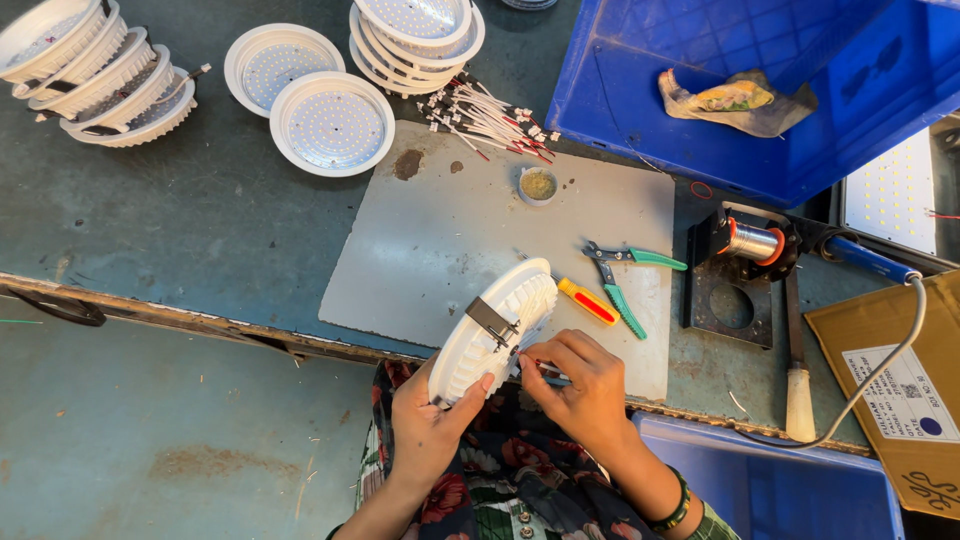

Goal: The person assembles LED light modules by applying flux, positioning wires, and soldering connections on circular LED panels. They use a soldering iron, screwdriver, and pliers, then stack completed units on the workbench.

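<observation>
Head view: we hold the white ribbed lamp housing (497, 333) on edge above the lap, just off the tabletop (180, 230) edge. Our left hand (425, 425) is closed around its rim; our right hand (580, 390) pinches thin wires (545, 374) at its back beside the dark metal spring clip (492, 321). Keep the housing steady and the pinch close to the joint. The grey mat (450, 240) carries green-handled cutters (620, 275) and a yellow screwdriver (588, 301).
</observation>
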